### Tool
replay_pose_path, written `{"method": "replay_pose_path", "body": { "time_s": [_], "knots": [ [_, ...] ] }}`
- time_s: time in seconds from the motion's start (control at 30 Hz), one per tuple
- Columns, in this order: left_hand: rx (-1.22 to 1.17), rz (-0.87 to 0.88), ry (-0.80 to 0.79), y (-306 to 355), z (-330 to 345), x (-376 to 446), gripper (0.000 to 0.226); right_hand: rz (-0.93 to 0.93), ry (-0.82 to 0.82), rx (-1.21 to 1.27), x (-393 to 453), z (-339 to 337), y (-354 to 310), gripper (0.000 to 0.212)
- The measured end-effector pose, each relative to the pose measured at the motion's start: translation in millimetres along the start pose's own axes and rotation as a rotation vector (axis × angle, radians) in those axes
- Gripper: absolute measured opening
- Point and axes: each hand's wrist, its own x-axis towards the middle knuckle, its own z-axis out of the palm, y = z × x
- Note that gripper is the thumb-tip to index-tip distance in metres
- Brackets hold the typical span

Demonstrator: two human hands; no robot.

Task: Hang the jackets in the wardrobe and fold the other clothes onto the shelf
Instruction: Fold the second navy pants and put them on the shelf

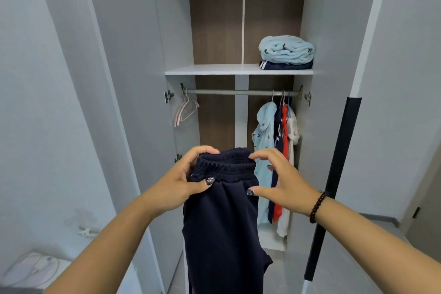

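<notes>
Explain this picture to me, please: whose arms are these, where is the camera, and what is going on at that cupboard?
No machine here: a person wears one wide-angle camera on the head, so you see their own arms from above. The left hand and right hand pinch the elastic waistband of dark navy trousers, which hang down in front of an open wardrobe. Inside, the white shelf carries a folded light blue fleece on a folded navy garment. Below, jackets hang at the right end of the rail, and empty pink hangers hang at the left.
</notes>
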Motion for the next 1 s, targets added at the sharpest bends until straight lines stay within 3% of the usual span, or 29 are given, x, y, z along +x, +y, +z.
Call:
{"method": "replay_pose_path", "body": {
  "time_s": [0.17, 0.33, 0.43, 0.53, 0.63, 0.77, 0.9, 0.93, 1.0],
  "knots": [
    [0.006, -0.062, 0.02, -7.3, -27.0, -21.6, 0.052, -0.156, -0.021, -0.064, 20.2, 19.3, -20.0, 0.021],
    [0.067, -0.136, 0.099, -19.0, -51.8, -48.2, 0.045, -0.563, -0.046, -0.304, 35.3, 33.0, -48.8, 0.011],
    [0.101, -0.14, 0.12, -20.3, -63.9, -64.8, 0.04, -0.608, -0.097, -0.278, 46.8, 45.3, -64.2, 0.008],
    [0.12, -0.139, 0.182, -19.8, -72.8, -79.0, 0.041, -0.514, -0.202, -0.195, 61.4, 56.6, -76.7, 0.006],
    [0.145, -0.127, 0.251, -20.2, -79.5, -92.0, 0.042, -0.334, -0.307, -0.085, 78.4, 68.5, -86.9, 0.021],
    [0.135, -0.068, 0.328, -21.6, -84.2, -106.7, 0.042, -0.186, -0.379, -0.008, 93.3, 90.8, -98.7, 0.025],
    [0.146, -0.05, 0.359, -24.3, -88.0, -119.5, 0.042, -0.192, -0.494, -0.043, 96.9, 118.6, -116.5, 0.112],
    [0.149, -0.049, 0.365, -24.9, -88.8, -122.7, 0.043, -0.201, -0.5, -0.028, 98.5, 125.1, -120.3, 0.123],
    [0.16, -0.045, 0.389, -27.8, -91.2, -128.5, 0.047, -0.191, -0.52, -0.049, 106.9, 136.1, -124.6, 0.125]
  ]
}}
